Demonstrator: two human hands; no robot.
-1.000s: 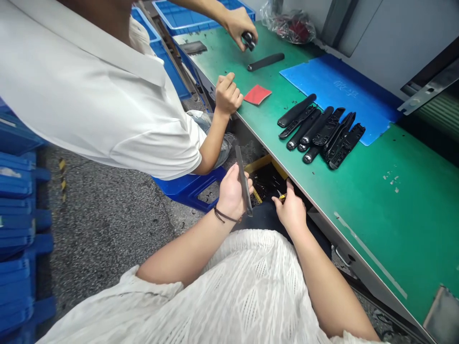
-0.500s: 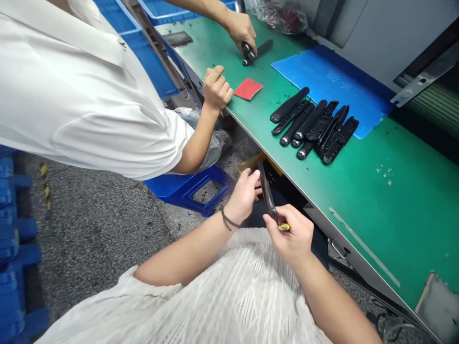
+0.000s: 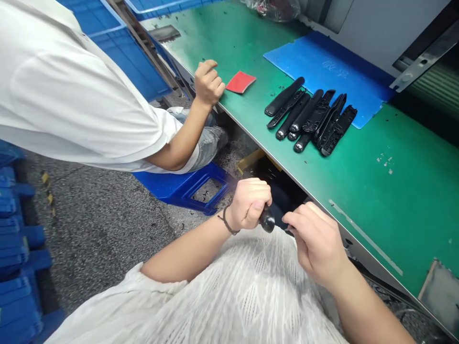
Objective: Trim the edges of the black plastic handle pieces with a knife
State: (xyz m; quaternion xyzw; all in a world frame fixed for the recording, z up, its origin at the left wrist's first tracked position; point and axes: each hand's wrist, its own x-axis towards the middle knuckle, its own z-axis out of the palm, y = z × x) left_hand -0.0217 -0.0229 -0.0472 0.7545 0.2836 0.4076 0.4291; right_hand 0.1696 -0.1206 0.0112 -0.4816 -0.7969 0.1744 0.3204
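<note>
My left hand [image 3: 251,203] is wrapped round a long black plastic handle shell [image 3: 267,220], whose rounded glossy end pokes out toward my lap. Most of that shell is hidden by the fingers. Just to its right, my right hand [image 3: 315,239] is closed in a pinch, apart from the shell. A thin bit of a small tool shows at its fingertips; the yellow part seen earlier is hidden in the palm. Several similar black shells [image 3: 311,114] lie in a row on the green table, some with their ribbed inner side up.
Beyond the shells a blue sheet [image 3: 322,62] lies on the green table [image 3: 412,191]. A red square pad [image 3: 241,82] is near a co-worker's closed hand [image 3: 209,83] at the table edge. At left are a blue stool [image 3: 179,184] and blue crates [image 3: 125,57].
My left hand has closed round the shell and turned it, its rounded end now toward me. My right hand has let go of the shell and moved right. The co-worker's other hand has left view.
</note>
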